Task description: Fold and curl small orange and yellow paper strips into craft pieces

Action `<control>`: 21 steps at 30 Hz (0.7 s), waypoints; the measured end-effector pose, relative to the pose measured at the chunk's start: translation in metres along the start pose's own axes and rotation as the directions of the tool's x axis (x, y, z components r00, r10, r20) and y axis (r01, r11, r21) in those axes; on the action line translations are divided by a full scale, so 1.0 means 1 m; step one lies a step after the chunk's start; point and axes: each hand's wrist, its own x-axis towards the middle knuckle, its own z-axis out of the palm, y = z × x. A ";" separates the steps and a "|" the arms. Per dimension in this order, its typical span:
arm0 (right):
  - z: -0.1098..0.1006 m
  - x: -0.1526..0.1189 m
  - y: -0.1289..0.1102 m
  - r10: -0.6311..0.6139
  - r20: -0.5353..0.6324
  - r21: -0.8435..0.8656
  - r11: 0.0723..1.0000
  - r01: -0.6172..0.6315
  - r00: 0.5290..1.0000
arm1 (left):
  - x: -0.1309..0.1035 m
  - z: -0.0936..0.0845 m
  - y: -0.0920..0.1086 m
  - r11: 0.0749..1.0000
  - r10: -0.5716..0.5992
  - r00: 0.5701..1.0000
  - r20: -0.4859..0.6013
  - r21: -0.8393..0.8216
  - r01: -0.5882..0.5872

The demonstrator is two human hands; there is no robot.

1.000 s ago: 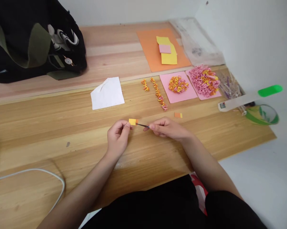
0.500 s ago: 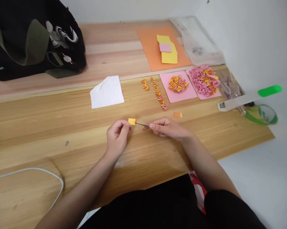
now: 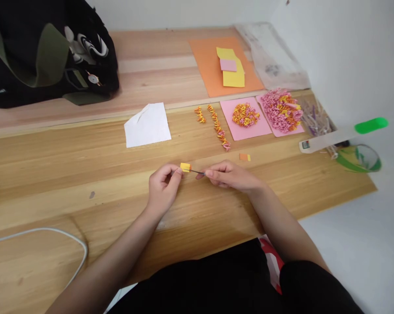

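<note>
Between the thumb and fingertips of my left hand (image 3: 164, 185) is a small yellow paper piece (image 3: 185, 167), with a bit of orange at its right edge. My right hand (image 3: 227, 175) pinches a slim dark pointed tool (image 3: 197, 172); its exact kind is hidden by the fingers. The tool's tip lies across the face of the yellow piece. Both hands are just above the wooden table. Beyond the right hand rests a small orange and yellow paper piece (image 3: 244, 157). A row of tiny curled paper pieces (image 3: 219, 128) lies farther back, beside a shorter row (image 3: 200, 114).
Two pink sheets (image 3: 227, 115) bear heaps of curled pieces (image 3: 245, 115). White paper (image 3: 147, 126) lies at centre left, a black bag (image 3: 95, 48) at back left. Orange paper (image 3: 205, 65) is at the back. At right are a green-tipped strip (image 3: 334, 137) and a round green container (image 3: 375, 165).
My left hand and the yellow paper piece have shifted slightly right, so the tool reaches farther across the piece. My right hand stays in place.
</note>
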 end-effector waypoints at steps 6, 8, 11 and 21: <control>0.000 0.000 0.001 -0.006 -0.003 -0.012 1.000 0.006 1.000 | 0.001 -0.001 0.000 1.000 0.029 1.000 0.011 0.007 -0.029; 0.000 0.000 0.001 -0.011 -0.004 -0.016 1.000 0.011 1.000 | 0.001 -0.001 0.000 0.999 0.036 0.999 0.015 0.007 -0.036; 0.000 0.000 0.001 -0.013 -0.009 -0.017 1.000 0.013 1.000 | 0.000 -0.001 0.000 0.999 0.047 0.999 0.016 0.006 -0.047; 0.000 -0.001 0.000 0.008 -0.041 0.029 1.000 -0.007 0.999 | 0.001 -0.001 -0.003 0.998 0.031 0.998 -0.050 -0.050 -0.033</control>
